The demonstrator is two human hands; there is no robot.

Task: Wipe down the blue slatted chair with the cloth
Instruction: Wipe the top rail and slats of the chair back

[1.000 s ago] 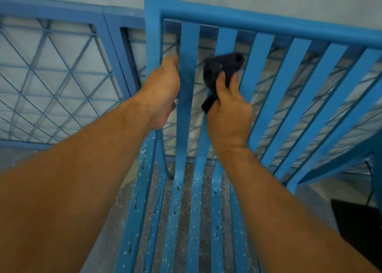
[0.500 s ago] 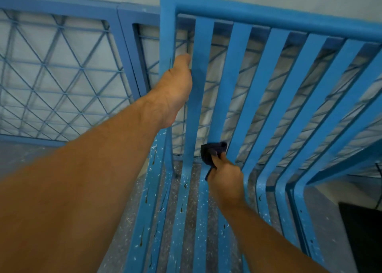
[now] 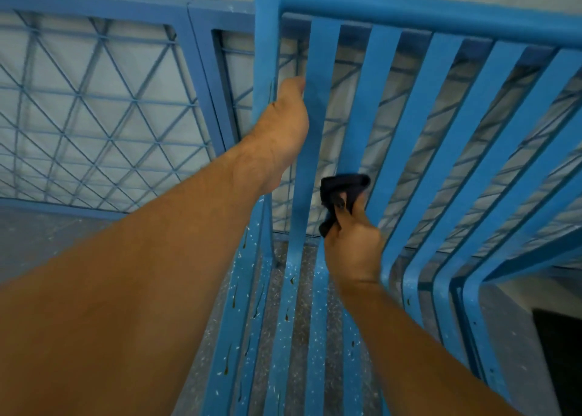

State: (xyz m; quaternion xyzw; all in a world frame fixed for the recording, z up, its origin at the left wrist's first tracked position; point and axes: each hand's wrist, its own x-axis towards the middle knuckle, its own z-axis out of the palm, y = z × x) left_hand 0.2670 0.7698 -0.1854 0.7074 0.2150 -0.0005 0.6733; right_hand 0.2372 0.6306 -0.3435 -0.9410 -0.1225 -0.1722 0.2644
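We judged the blue slatted chair (image 3: 409, 9) stiff and hard-painted, prob. heavy enough to stay put but worth bracing. So the left hand (image 3: 283, 132) held the backrest in the gap beside the first slat (image 3: 321, 53), thumb up along the slat edge, fingers hidden behind. The cloth (image 3: 345, 184) was dark, soft and light. It bunches easily, so it's best pinched in a wad and folded round one slat at a time. The right hand (image 3: 352, 239) did that, thumb and fingers pinching the cloth against the second slat (image 3: 378, 84), low on the backrest, a bit above the bend into the seat. The seat slats (image 3: 283, 337) showed white specks and dark drip marks, which likely need firmer rubbing. A blue lattice panel (image 3: 94, 116) stood behind the chair.

Vs 0.5 s ago, the cloth had climbed from the foot of that slat to a bit higher; vs 1 s ago it sat much lower – then it was near the top rail. The left hand hadn't shifted its hold.
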